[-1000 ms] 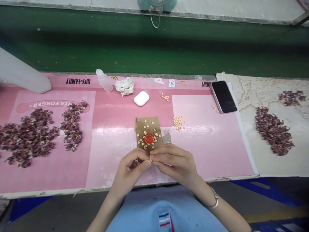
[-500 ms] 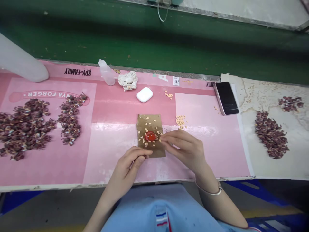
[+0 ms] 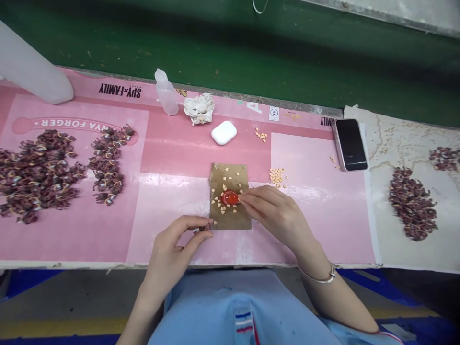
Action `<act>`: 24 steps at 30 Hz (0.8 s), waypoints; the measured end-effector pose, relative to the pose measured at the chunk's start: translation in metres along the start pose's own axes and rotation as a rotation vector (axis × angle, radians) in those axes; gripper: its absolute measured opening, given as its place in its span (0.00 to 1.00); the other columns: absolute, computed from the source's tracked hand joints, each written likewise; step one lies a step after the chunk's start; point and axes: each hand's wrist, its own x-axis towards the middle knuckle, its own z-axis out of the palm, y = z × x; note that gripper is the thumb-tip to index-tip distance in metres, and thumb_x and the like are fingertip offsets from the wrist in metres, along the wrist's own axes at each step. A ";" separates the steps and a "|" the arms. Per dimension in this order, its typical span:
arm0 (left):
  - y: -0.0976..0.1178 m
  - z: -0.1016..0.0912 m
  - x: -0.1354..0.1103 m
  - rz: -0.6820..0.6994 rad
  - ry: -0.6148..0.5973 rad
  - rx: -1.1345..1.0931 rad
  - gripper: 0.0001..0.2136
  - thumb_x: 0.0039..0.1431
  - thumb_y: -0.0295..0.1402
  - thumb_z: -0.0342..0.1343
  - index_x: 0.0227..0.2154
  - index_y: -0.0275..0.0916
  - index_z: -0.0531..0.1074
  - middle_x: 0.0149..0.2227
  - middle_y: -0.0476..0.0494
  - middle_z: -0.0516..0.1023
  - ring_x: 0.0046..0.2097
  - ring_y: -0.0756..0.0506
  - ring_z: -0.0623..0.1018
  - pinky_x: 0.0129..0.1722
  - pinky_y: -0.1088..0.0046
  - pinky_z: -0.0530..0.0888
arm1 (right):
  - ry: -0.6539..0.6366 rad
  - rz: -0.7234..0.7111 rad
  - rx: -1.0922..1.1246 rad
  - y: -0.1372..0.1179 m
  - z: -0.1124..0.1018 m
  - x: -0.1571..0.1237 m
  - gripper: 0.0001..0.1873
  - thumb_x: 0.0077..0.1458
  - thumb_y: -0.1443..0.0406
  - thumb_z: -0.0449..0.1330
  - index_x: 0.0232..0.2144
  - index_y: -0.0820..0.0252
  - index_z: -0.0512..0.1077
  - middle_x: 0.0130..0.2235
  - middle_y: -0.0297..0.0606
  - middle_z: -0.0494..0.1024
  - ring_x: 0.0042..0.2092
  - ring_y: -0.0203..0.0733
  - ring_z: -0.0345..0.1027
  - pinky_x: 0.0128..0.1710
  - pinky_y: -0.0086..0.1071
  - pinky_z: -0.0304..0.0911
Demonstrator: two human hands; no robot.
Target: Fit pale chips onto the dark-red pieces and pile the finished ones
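A torn brown cardboard piece (image 3: 230,175) lies on the pink mat, with a glossy red dab (image 3: 230,197) near its middle and tiny cream hearts (image 3: 223,210) scattered around that dab. My right hand (image 3: 273,213) rests its pinched fingertips against the dab's right side; anything between them is hidden. My left hand (image 3: 176,247) sits beside the cardboard's lower left corner. It pinches a small dark maroon piece (image 3: 203,228) between finger and thumb.
Dark maroon clusters with yellow threads (image 3: 39,175) lie on the pink mat (image 3: 179,153) and mottled paper (image 3: 395,139). Cream pieces (image 3: 276,176), a phone (image 3: 350,144), an earbud case (image 3: 224,132), a plastic bottle (image 3: 166,93) and crumpled tissue (image 3: 199,108) lie beyond.
My hands have parted since the oldest view. The right hand has moved up and right to the red dab, and the left hand has moved left, away from the dab, to the cardboard's corner.
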 end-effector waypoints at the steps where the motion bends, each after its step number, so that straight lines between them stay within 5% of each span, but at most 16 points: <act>1: 0.000 -0.001 0.001 0.051 0.026 0.007 0.02 0.60 0.34 0.64 0.36 0.46 0.81 0.38 0.50 0.86 0.42 0.46 0.85 0.43 0.75 0.81 | -0.005 -0.001 -0.011 0.000 -0.001 0.000 0.10 0.68 0.70 0.56 0.42 0.60 0.78 0.40 0.43 0.83 0.39 0.42 0.76 0.40 0.37 0.77; 5: 0.001 0.001 0.004 0.179 0.076 0.006 0.08 0.63 0.28 0.60 0.38 0.48 0.83 0.41 0.51 0.85 0.45 0.49 0.84 0.48 0.77 0.80 | 0.005 0.006 -0.001 -0.005 -0.005 0.003 0.10 0.68 0.70 0.56 0.42 0.59 0.78 0.39 0.42 0.83 0.39 0.42 0.77 0.39 0.36 0.77; 13: 0.010 0.015 -0.003 0.061 0.163 -0.263 0.09 0.58 0.28 0.66 0.39 0.44 0.74 0.34 0.52 0.86 0.39 0.49 0.86 0.42 0.80 0.82 | 0.150 0.026 0.438 -0.038 -0.009 0.015 0.05 0.65 0.71 0.61 0.39 0.60 0.76 0.36 0.39 0.84 0.38 0.36 0.79 0.40 0.29 0.77; 24: 0.014 0.017 -0.008 0.060 0.163 -0.230 0.08 0.57 0.27 0.67 0.32 0.42 0.71 0.33 0.50 0.84 0.39 0.48 0.86 0.42 0.77 0.82 | 0.138 0.044 0.564 -0.046 0.004 0.016 0.05 0.64 0.71 0.62 0.39 0.60 0.78 0.34 0.39 0.84 0.36 0.37 0.79 0.39 0.30 0.78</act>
